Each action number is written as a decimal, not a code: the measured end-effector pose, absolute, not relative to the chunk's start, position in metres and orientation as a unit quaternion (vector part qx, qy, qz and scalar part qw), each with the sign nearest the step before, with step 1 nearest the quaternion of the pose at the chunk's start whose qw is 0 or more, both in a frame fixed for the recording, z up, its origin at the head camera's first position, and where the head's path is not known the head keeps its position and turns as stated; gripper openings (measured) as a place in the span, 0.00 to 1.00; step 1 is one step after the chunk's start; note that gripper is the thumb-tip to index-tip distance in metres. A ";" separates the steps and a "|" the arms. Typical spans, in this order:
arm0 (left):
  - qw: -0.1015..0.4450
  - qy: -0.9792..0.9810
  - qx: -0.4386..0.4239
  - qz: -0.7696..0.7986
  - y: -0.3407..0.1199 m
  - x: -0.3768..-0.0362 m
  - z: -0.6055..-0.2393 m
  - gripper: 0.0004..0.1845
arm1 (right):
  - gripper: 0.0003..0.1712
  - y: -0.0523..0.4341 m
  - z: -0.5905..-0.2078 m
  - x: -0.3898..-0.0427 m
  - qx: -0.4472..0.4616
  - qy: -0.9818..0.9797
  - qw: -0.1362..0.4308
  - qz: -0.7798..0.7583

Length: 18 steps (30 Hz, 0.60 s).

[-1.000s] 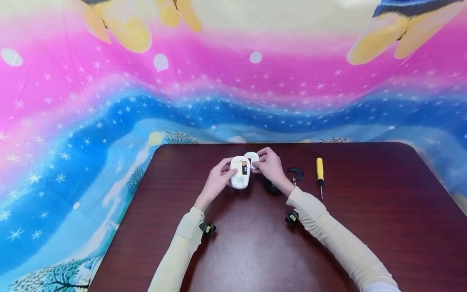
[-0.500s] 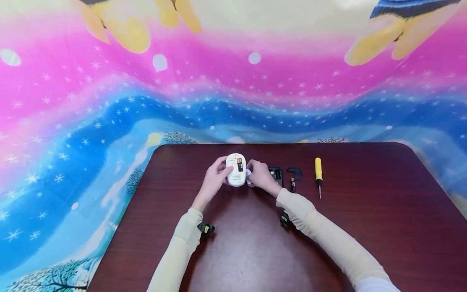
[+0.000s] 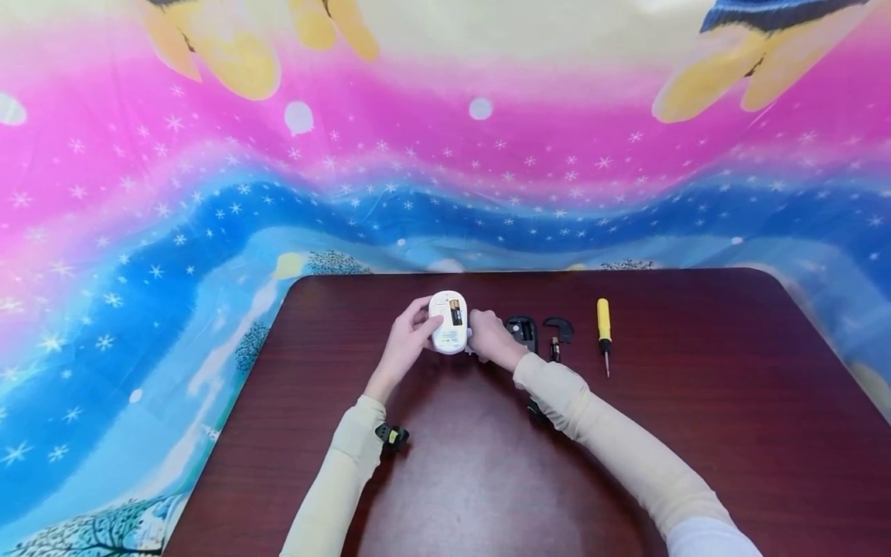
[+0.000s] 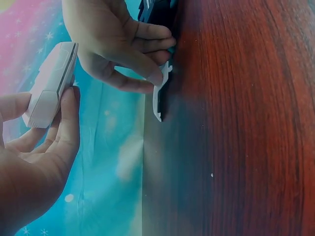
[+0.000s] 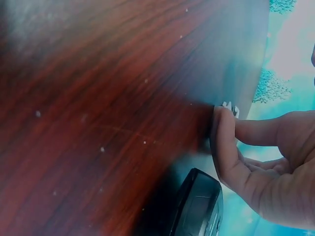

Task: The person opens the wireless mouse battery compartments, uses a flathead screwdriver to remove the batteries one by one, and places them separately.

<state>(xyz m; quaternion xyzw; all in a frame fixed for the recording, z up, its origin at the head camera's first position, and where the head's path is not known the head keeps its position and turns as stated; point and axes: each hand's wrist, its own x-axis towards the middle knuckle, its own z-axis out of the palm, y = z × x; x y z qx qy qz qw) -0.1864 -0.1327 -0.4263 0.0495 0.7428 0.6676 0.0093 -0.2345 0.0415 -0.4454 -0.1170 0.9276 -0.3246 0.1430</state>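
My left hand (image 3: 404,340) holds a white computer mouse (image 3: 448,339) up off the table, underside turned to the head camera. One battery (image 3: 455,312) shows in its uncovered compartment. To the right of the mouse, my right hand (image 3: 493,339) is low over the table. Between thumb and fingertip it pinches a thin white battery cover (image 4: 157,98), whose edge is right at the tabletop in the left wrist view. In the right wrist view, just a small clipped end of that cover shows past the fingers.
A black mouse (image 3: 519,328) with an uncovered compartment lies beside my right hand. Farther right are a curved black cover (image 3: 560,327), a loose battery (image 3: 554,350) and a yellow-handled screwdriver (image 3: 603,325). A printed cloth (image 3: 445,186) hangs behind the table (image 3: 696,402).
My right hand has carried the white cover down and toward me, from beside the top of the white mouse to the tabletop. The left hand has shifted slightly left with the mouse.
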 end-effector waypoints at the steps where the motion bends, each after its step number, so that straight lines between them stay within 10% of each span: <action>1: 0.010 0.743 0.049 0.667 -0.133 -0.187 -0.426 0.22 | 0.02 0.042 -0.446 -0.235 -0.121 0.927 0.142 -0.325; 18: 0.008 0.746 0.038 0.665 -0.129 -0.189 -0.428 0.21 | 0.14 0.128 -0.389 -0.241 -0.092 0.886 0.093 -0.446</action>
